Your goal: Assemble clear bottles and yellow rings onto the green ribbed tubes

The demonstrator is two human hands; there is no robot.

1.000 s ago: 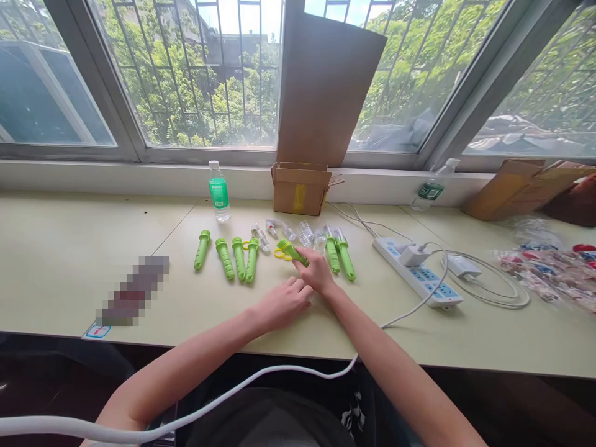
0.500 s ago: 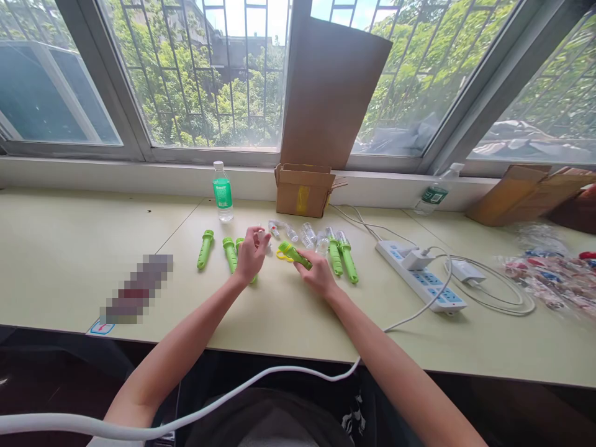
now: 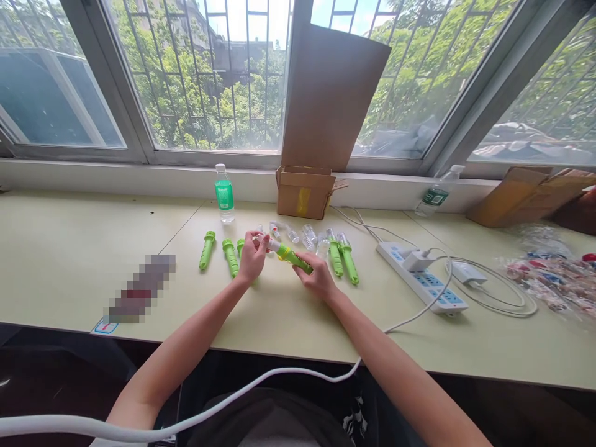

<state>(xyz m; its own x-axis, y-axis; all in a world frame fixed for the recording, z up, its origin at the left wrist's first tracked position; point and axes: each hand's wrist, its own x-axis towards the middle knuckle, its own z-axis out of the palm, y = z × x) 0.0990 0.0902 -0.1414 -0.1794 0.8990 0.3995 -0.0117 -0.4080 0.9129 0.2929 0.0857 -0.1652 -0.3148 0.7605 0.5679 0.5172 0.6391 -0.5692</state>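
My right hand (image 3: pixel 319 274) grips a green plastic tube handle (image 3: pixel 296 259), tilted with its head toward my left hand. Pinched in my left hand (image 3: pixel 252 259) is a clear plastic cap (image 3: pixel 274 245), its end up against the handle's head; whether it is seated cannot be made out. Something yellow (image 3: pixel 281 255) shows by that joint. Left of my hands lie green handles (image 3: pixel 207 251) without clear tops, one partly hidden behind my left hand. Two green handles with clear tops (image 3: pixel 348 258) lie right of my right hand. Several clear caps (image 3: pixel 308 237) lie just beyond.
A water bottle (image 3: pixel 224 195) and a small cardboard box (image 3: pixel 303 194) stand at the back. To the right are a power strip (image 3: pixel 431 282) with chargers and cables, a leaning bottle (image 3: pixel 435 195) and bagged items (image 3: pixel 549 279). A white cable (image 3: pixel 274 371) crosses before me.
The clear cap in my left hand and the green handle's head have come together; before, a gap lay between them. The yellow ring on the table is now mostly covered.
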